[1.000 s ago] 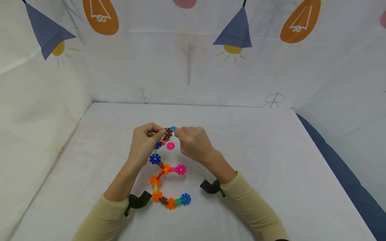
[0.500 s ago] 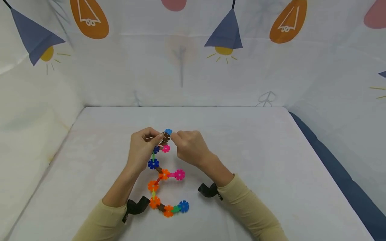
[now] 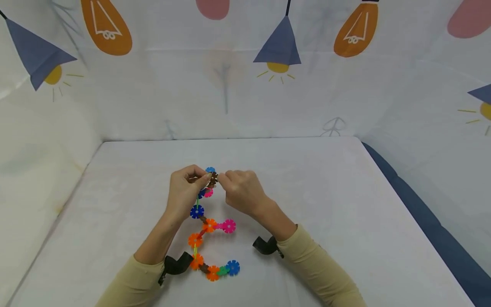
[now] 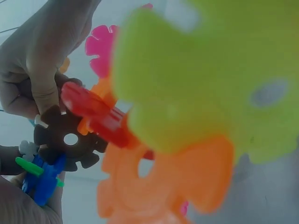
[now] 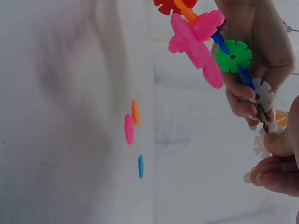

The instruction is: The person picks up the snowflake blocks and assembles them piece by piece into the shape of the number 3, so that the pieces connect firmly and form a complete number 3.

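A long chain of colourful slotted plastic discs runs from my hands toward the near side of the table; its orange disc (image 3: 195,240) and pink disc (image 3: 229,226) show clearly. At its far end my left hand (image 3: 184,192) pinches the chain beside a brown disc (image 3: 213,178) between thumb and fingers. My right hand (image 3: 245,192) meets it from the right, thumb and curled fingers pinching a pale disc (image 5: 259,142). In the right wrist view a white disc (image 5: 263,96) and green disc (image 5: 233,56) follow along the chain near the left fingers.
Loose discs lie on the white table (image 3: 326,213) beyond the hands: an orange one (image 5: 135,112), a pink one (image 5: 129,129) and a blue one (image 5: 140,166). A white patterned cloth (image 3: 172,94) hangs behind the table. Each wrist wears a black camera mount (image 3: 178,263).
Both hands have shifted a little right over the loose discs, and the right fingers have come closer to the left ones. The head view has turned slightly up and right.
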`<state>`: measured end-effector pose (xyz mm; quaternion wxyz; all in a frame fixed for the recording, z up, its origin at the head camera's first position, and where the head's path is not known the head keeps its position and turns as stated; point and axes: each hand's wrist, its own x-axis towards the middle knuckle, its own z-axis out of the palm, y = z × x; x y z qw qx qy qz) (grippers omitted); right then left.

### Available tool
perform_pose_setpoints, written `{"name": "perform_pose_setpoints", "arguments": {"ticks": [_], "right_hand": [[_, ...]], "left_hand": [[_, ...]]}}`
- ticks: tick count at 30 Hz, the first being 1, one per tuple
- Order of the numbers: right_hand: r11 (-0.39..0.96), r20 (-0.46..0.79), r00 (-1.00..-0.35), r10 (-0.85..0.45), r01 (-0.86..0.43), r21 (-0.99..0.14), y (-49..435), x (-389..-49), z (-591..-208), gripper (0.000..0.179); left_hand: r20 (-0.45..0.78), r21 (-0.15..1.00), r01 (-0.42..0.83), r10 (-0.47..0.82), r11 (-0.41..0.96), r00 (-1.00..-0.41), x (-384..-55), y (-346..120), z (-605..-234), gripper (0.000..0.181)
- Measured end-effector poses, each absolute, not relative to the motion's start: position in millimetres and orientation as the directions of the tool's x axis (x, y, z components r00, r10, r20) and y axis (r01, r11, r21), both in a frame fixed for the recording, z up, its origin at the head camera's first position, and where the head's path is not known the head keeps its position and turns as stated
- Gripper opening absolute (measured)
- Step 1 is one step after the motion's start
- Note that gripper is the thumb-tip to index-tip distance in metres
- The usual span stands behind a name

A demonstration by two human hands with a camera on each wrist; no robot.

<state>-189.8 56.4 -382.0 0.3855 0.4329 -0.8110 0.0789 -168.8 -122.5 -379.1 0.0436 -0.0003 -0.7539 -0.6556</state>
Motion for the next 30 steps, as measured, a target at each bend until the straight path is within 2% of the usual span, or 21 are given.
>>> {"name": "perform_pose_setpoints", "arguments": {"ticks": [7, 11, 17, 24, 30], "right_hand": [[0.62, 0.717, -0.31, -0.624, -0.756, 0.211, 58.0, -191.6, -382.7, 0.012], [0.628, 0.744, -0.321, -0.586, -0.76, 0.168, 60.3, -194.4, -379.6, 0.011], [0.611, 0.759, -0.396, -0.517, -0.792, 0.003, 64.6, -198.8, -375.1, 0.008], [0.544, 0.724, -0.491, -0.485, -0.817, -0.191, 67.4, -201.5, -374.6, 0.003], [0.482, 0.664, -0.58, -0.472, -0.8, -0.356, 69.7, -206.9, -379.5, 0.007]], "left_hand": [[0.054, 0.994, 0.051, -0.02, 0.101, -0.998, -171.4, -122.8, -380.5, 0.023], [0.06, 0.99, 0.063, 0.025, 0.126, -0.998, -174.2, -124.3, -379.3, 0.025], [0.036, 0.991, 0.047, 0.084, 0.128, -0.996, -177.7, -125.0, -375.1, 0.026], [0.0, 0.99, 0.017, 0.123, 0.138, -0.992, -180.5, -127.7, -372.0, 0.031], [-0.002, 0.988, 0.025, 0.176, 0.152, -0.984, -180.6, -136.0, -370.3, 0.03]]}}
